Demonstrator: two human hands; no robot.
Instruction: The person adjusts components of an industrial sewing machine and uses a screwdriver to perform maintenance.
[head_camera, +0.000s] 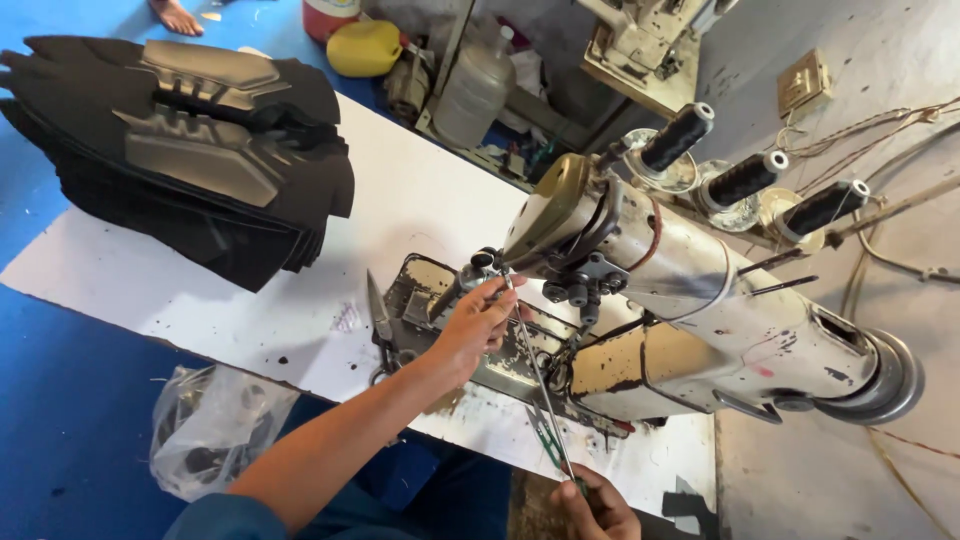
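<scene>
White worktable (300, 330), stained and scuffed, set over a blue floor (70, 420); grey wall behind at the right. Item one: an old cream-coloured industrial sewing machine (700, 310), paint chipped, lying across the right half of the table, with its needle end near the table's middle. Item two: three black thread spools (745, 178) standing in a row just behind the machine. Item three: a stack of black cut pieces (190, 170) with grey moulded panels on top, at the table's far left, well apart from the machine. Item four: scissors (380, 320) lying flat on the table just beside the machine's base. Item five: a clear plastic bag (210, 425) with dark contents, on the floor below the table's near edge. Item six: a yellow container (365, 47) and a clear plastic jug (475, 90) beyond the table's far edge. Left hand (478, 322): reaching in from below, fingers curled and pinched at the upper end of a thin metal rod (535, 370), right at the machine's needle area. Right hand (595, 510): at the bottom edge of the view, only partly visible, fingers closed around the lower end of the same rod. The rod runs at a slant between the two hands, in front of the machine's base. A bare foot (175, 15) of another person shows at the top left on the floor.
</scene>
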